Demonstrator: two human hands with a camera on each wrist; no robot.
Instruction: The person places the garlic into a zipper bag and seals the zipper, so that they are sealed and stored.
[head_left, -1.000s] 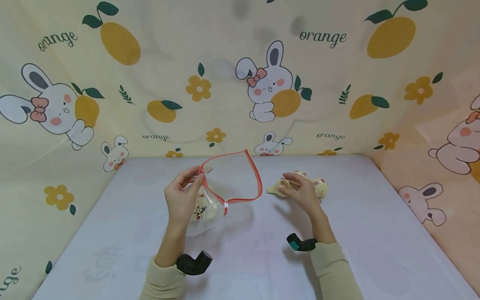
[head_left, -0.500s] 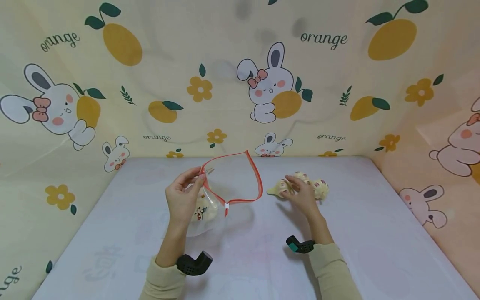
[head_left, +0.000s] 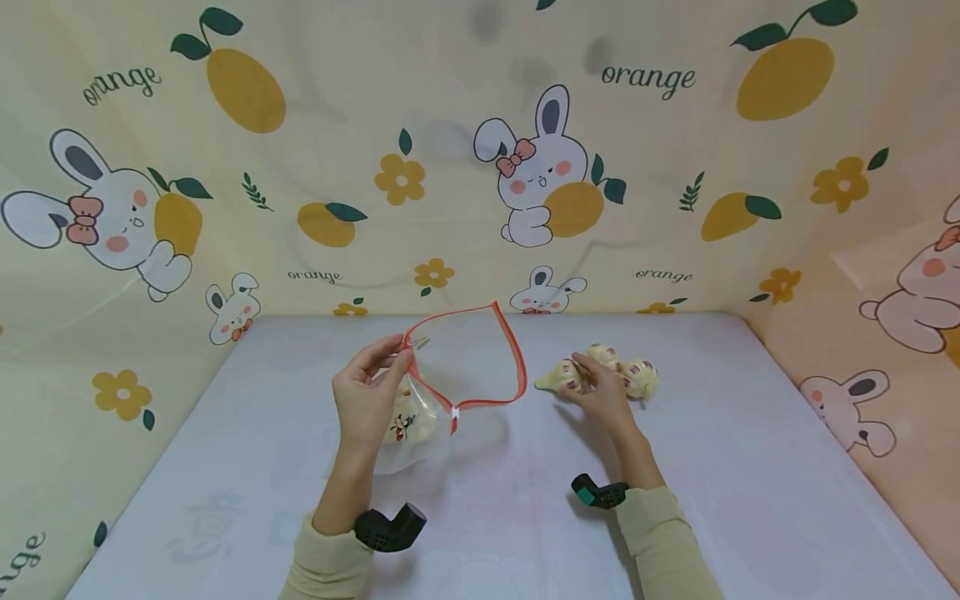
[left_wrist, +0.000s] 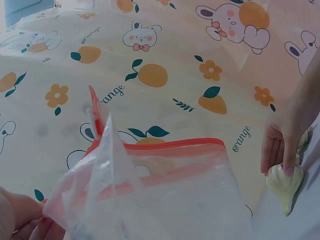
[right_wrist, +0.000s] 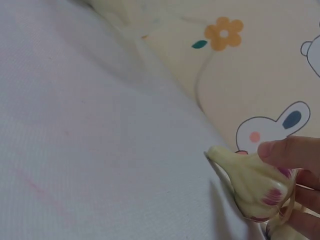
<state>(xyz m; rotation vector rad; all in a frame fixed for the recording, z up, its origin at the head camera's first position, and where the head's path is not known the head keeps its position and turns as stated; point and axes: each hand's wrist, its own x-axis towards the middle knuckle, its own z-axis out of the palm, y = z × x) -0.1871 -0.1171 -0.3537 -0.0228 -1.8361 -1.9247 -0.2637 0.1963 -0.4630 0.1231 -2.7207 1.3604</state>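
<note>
My left hand (head_left: 363,400) pinches the red-edged mouth of a clear zip bag (left_wrist: 185,210) between thumb and fingers. The bag's mouth gapes wide, with a white slider on the red zip. A pale yellowish shape and a small cartoon print show low on the bag, partly behind the hand. My right hand (head_left: 609,402) holds a garlic bulb (right_wrist: 252,182) with thumb and fingers, at the right of the bag. This bulb is cream with purple patches, its stem pointing left. Two more garlic bulbs, one behind (head_left: 602,353) and one to the right (head_left: 642,379), lie close to it.
A white-covered table (head_left: 495,517) lies under both hands. Behind it rises a cloth backdrop (head_left: 450,100) printed with rabbits and oranges, which also runs along both sides. Each wrist wears a black camera.
My right hand has lowered onto the leftmost garlic bulb, and its fingers have closed around it. The left hand and the bag have stayed almost still.
</note>
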